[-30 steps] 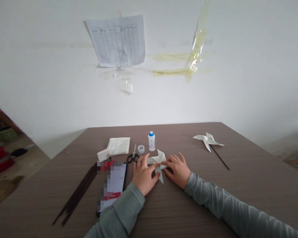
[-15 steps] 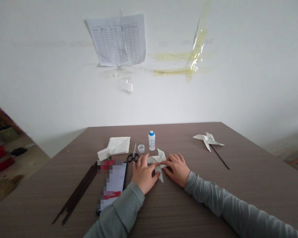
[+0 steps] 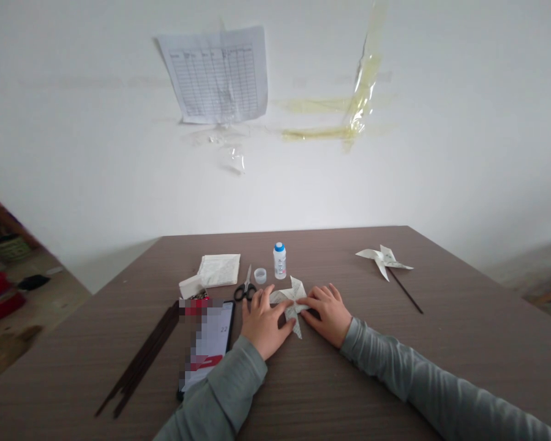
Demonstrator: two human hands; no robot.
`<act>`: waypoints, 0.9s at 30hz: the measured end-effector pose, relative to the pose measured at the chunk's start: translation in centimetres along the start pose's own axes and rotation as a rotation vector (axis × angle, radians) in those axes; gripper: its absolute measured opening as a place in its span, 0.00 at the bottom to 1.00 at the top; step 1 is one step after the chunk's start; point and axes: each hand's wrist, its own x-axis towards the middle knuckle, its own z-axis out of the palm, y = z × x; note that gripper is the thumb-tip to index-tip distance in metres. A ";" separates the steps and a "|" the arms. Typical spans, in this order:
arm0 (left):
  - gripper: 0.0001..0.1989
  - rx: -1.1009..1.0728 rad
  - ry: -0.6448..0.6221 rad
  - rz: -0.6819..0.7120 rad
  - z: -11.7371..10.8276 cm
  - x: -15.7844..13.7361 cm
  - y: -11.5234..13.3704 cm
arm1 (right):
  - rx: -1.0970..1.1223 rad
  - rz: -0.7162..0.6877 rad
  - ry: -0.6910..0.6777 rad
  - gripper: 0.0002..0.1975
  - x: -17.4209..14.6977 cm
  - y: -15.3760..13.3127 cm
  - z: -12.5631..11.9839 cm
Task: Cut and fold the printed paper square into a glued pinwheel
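A folded paper pinwheel (image 3: 297, 286) with printed lines lies on the table between my hands. My left hand (image 3: 262, 326) holds it from the left, index finger near the centre and thumb on the lower blade. From the right, my right hand (image 3: 329, 315) has its index fingertip at the centre and its thumb by the right blade. Fingers partly cover the blades. Just beyond stands a white bottle with a blue cap (image 3: 280, 262). Beside it are a small clear cup (image 3: 259, 275) and black-handled scissors (image 3: 245, 290).
A finished pinwheel on a dark stick (image 3: 386, 260) lies at the right. Left are a stack of paper squares (image 3: 219, 270), a small white box (image 3: 191, 286), a phone (image 3: 210, 349) and several dark sticks (image 3: 142, 361). A wall (image 3: 303, 190) rises behind the table (image 3: 330, 398).
My index fingers have drawn slightly apart at the pinwheel's centre, and more of it shows. The number on the phone screen went from 21 to 22.
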 end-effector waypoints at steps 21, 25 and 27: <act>0.23 0.020 0.012 0.018 -0.5 -0.1 0.6 | 0.013 0.030 0.038 0.15 -0.3 -0.1 0.6; 0.23 0.008 -0.005 0.010 -0.7 0.0 0.8 | 0.029 0.043 0.036 0.16 -0.3 -0.2 0.2; 0.23 0.009 -0.006 0.012 -0.7 -0.1 0.9 | 0.012 0.039 0.023 0.16 -0.3 -0.3 0.2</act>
